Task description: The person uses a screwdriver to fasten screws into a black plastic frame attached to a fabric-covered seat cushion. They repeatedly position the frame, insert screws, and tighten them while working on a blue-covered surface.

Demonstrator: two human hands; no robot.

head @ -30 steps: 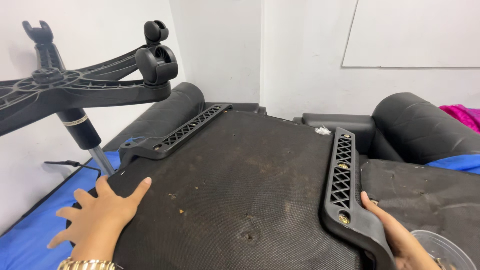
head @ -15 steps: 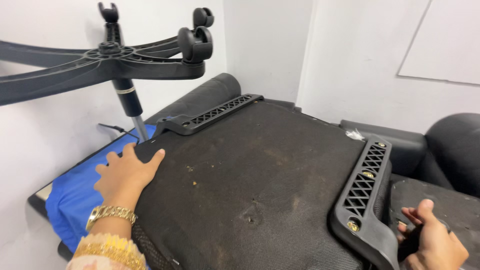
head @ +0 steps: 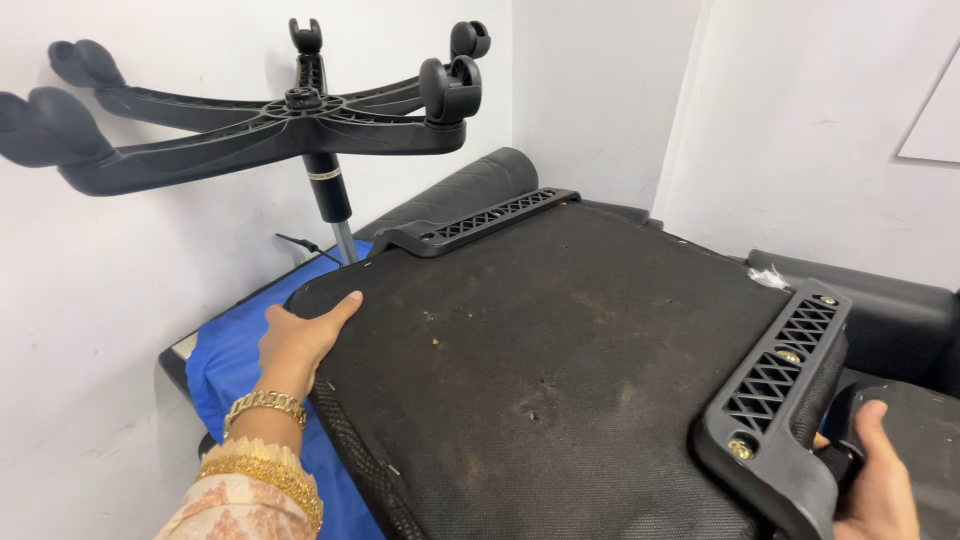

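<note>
An upturned office chair seat (head: 560, 370) lies in front of me, its black fabric underside facing up and speckled with dust. A black plastic armrest bracket (head: 470, 222) runs along its far left edge, and another bracket (head: 775, 390) with brass bolts runs along the right edge. My left hand (head: 297, 337) rests flat on the seat's near left corner, fingers together over the edge. My right hand (head: 875, 480) grips the lower end of the right bracket from outside.
A black five-star chair base (head: 270, 125) on a gas-lift column (head: 333, 205) stands up at the left against the white wall. A blue cloth (head: 240, 360) lies under the seat's left side. Black padded cushions (head: 890, 315) sit at the right.
The view has swung further left and closer, so the chair base now stands more centred. My left hand has slid along the seat's left corner; my right hand has closed around the right bracket's end.
</note>
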